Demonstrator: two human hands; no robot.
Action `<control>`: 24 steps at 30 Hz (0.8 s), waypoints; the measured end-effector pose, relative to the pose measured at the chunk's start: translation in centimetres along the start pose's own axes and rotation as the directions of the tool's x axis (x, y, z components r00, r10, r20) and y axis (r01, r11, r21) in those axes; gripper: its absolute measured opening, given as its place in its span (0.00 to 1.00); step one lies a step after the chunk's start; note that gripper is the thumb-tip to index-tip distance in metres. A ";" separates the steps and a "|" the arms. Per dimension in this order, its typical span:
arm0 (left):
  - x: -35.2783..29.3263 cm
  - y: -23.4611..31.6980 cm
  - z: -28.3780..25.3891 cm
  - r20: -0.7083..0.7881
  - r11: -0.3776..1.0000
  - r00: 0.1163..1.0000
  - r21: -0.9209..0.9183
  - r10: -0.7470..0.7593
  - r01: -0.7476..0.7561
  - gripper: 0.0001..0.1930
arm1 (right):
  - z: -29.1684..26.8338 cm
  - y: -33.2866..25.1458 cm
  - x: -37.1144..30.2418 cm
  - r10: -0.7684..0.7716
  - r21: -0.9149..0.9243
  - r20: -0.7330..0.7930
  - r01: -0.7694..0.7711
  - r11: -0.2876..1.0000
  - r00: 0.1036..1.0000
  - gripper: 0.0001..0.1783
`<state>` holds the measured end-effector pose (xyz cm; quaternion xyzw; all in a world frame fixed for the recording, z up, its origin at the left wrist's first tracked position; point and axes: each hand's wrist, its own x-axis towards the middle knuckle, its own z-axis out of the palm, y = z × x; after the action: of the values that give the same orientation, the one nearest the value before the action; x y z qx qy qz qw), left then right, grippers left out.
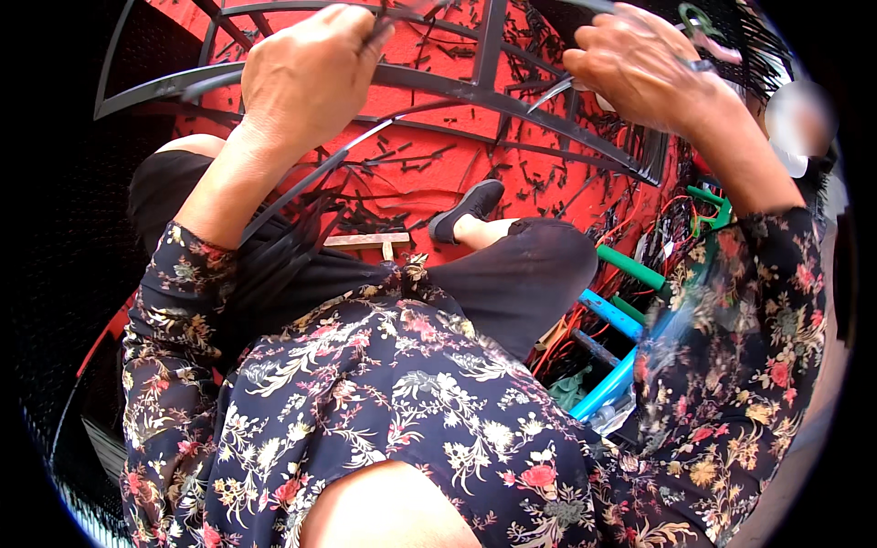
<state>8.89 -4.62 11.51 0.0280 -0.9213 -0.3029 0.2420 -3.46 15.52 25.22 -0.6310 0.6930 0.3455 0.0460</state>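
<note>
My left hand [306, 78] is closed in a fist above the near rail of a black metal frame [416, 80]. A thin black strip sticks out past its fingers, toward the top edge. Farther right, my right hand [639, 68] is also closed and slightly smeared by motion. Below its fingers shows the shiny end of a thin strip [553, 91]; the rest is hidden in the grip. A long, flat black strip [320, 169] curves from my lap up toward the frame. More black strips [283, 242] lie bunched over my left thigh.
Cut black scraps [416, 164] litter the red floor covering [384, 196]. A T-shaped wooden piece [365, 241] rests in front of my lap. Right of my knee stand green [630, 267] and blue bars [610, 315], with orange cords nearby. A blurred white thing [786, 128] is at far right.
</note>
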 end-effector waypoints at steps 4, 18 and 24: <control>2.1 1.8 -0.6 0.052 0.651 0.983 -0.743 -0.178 0.157 0.12 | -2.1 -1.0 3.3 -0.175 -0.038 0.338 0.199 0.979 0.925 0.05; 6.9 6.2 1.8 0.515 0.656 0.841 -0.695 0.167 0.296 0.16 | -1.8 -6.9 5.3 -0.303 0.186 0.324 0.253 0.949 0.896 0.06; 5.8 4.0 3.2 0.443 0.575 0.896 -0.743 0.037 0.343 0.10 | 1.4 -8.3 5.1 -0.200 0.140 -0.133 0.219 0.966 0.971 0.08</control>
<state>2.69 -0.80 14.03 -0.0673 -0.7057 -0.7053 0.0008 2.50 12.23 18.15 -0.7147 0.6483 0.2465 0.0896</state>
